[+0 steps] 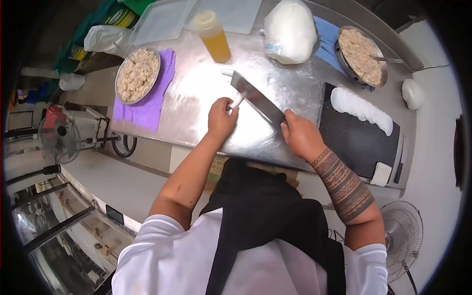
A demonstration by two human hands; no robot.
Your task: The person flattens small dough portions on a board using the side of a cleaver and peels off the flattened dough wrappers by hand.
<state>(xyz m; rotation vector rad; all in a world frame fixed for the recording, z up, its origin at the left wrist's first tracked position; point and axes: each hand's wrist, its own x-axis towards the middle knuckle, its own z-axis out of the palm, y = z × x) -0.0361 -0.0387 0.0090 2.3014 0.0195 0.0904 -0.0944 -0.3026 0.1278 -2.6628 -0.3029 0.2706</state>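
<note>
My left hand (222, 118) pinches one end of a thin white dough roll (237, 100) on the shiny metal table. My right hand (301, 135) is closed round the near end of a cleaver (258, 99), whose handle the fingers hide. The wide blade slants from upper left to lower right, and its far part lies across or beside the roll; I cannot tell whether it touches. Just past the blade's tip is a short white dough piece (227, 72).
A squeeze bottle (214, 39) of yellow liquid stands beyond the blade. Bowls of chunky filling flank me, left (138, 76) and right (360, 56). Overlapping white dough rounds (361, 109) lie on a black board (356, 142). A large wrapped white mass (291, 32) sits at the back.
</note>
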